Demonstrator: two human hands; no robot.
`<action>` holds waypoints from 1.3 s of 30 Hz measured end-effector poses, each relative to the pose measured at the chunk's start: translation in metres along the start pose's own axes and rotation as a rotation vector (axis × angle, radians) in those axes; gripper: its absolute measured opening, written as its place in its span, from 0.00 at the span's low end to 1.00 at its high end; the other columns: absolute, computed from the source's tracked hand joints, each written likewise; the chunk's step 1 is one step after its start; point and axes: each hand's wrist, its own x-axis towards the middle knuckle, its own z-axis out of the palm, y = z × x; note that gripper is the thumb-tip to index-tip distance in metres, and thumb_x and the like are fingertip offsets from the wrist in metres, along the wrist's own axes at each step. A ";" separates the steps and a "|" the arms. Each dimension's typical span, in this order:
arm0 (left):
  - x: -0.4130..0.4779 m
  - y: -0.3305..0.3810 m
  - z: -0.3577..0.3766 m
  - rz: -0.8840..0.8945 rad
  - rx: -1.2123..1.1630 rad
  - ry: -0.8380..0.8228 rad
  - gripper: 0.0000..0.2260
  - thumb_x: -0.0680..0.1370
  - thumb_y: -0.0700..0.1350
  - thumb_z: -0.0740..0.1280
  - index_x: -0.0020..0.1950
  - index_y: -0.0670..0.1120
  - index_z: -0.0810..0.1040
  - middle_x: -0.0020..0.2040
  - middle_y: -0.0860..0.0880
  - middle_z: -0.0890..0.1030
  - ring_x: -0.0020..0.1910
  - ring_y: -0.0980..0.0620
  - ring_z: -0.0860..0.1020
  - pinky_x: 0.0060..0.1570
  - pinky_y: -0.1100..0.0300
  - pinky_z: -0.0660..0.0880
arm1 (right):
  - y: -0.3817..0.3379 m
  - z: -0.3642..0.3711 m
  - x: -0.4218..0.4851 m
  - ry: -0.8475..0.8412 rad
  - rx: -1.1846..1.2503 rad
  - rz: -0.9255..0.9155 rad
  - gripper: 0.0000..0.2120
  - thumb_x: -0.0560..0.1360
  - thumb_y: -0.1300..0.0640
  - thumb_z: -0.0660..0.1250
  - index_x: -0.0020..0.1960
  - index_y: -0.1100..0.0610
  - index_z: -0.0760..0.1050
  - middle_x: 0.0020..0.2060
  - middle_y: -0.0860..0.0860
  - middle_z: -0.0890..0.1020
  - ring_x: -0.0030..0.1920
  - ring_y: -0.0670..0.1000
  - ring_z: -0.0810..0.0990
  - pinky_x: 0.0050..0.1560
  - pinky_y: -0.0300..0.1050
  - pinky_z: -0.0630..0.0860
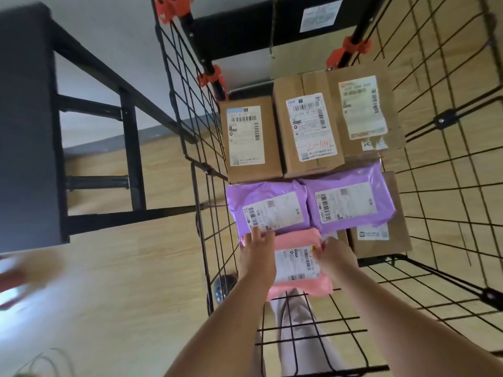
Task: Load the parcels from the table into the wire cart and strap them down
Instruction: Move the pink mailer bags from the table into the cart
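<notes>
Pink mailer (pixel 295 242), label up, at the near end of the cart (pixel 441 121) (black wire mesh on every visible side). Left hand (pixel 258 242) grips its far left corner, fingers curled over the edge and touching a purple mailer (pixel 268 205). Right hand (pixel 336 251) grips its far right edge. Second purple mailer (pixel 351 200) lies just beside the first, overlapping a near box (pixel 392 227) at the cart's right side. Three more in a row at the far end, labels up, touching side to side: left box (pixel 249 140), middle box (pixel 310 126), right box (pixel 362 107). Orange clamps (pixel 212 77) on the cart's far posts. Black table (pixel 27 131) to the left, outside the cart. Wood-look floor (pixel 122 268).
</notes>
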 end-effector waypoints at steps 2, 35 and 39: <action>0.000 -0.001 0.001 -0.021 0.022 -0.053 0.27 0.74 0.31 0.66 0.71 0.46 0.66 0.68 0.43 0.63 0.66 0.43 0.66 0.61 0.52 0.74 | -0.002 0.003 -0.001 -0.029 -0.010 -0.005 0.08 0.81 0.53 0.62 0.45 0.55 0.73 0.36 0.49 0.79 0.28 0.44 0.75 0.18 0.32 0.63; -0.164 -0.012 -0.165 0.114 0.177 0.362 0.21 0.75 0.38 0.69 0.67 0.46 0.72 0.62 0.43 0.73 0.61 0.44 0.72 0.56 0.50 0.75 | -0.116 -0.084 -0.217 0.448 -0.374 -0.451 0.08 0.78 0.57 0.62 0.55 0.49 0.75 0.49 0.48 0.80 0.50 0.51 0.79 0.42 0.41 0.69; -0.202 -0.067 -0.173 0.045 0.123 0.405 0.21 0.76 0.39 0.68 0.68 0.45 0.71 0.63 0.44 0.73 0.62 0.44 0.72 0.60 0.49 0.74 | -0.144 -0.061 -0.254 0.526 -0.434 -0.545 0.07 0.77 0.59 0.61 0.52 0.51 0.75 0.47 0.50 0.81 0.50 0.53 0.80 0.43 0.43 0.74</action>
